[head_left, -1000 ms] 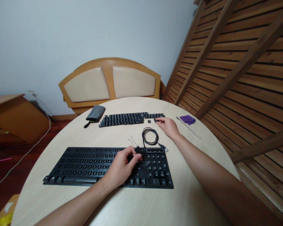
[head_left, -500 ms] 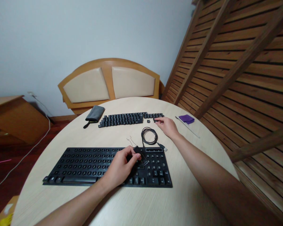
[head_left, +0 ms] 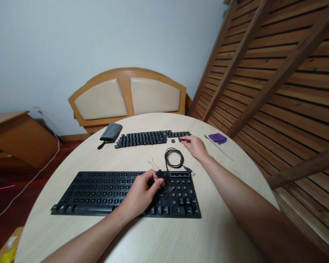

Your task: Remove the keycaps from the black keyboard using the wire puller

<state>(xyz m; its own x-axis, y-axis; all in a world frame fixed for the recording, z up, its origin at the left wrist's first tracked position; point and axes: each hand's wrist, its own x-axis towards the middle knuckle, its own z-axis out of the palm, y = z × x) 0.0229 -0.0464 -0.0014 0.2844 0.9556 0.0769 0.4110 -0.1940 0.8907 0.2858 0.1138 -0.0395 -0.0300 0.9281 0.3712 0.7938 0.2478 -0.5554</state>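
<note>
My left hand [head_left: 144, 190] is closed on a keycap puller [head_left: 160, 174], pinching its black handle between thumb and fingers. Thin wire prongs stick out from both ends of it. Below that hand lies a black keyboard [head_left: 98, 185], most of its keycaps off, with some left along the bottom row and at the lower right. My right hand [head_left: 196, 147] reaches to the far side, its fingertips pinched on a small black keycap [head_left: 180, 140] at the tabletop, partly hidden by the fingers. A single loose keycap [head_left: 173, 141] sits just left of it, near rows of removed keycaps [head_left: 142, 138].
The keyboard's coiled cable [head_left: 174, 157] lies behind it. At the back left is a grey pouch [head_left: 111, 132]. To the right are a purple cloth [head_left: 217, 138] and a thin rod [head_left: 219, 148]. A chair [head_left: 128, 91] stands beyond the round table [head_left: 224, 226].
</note>
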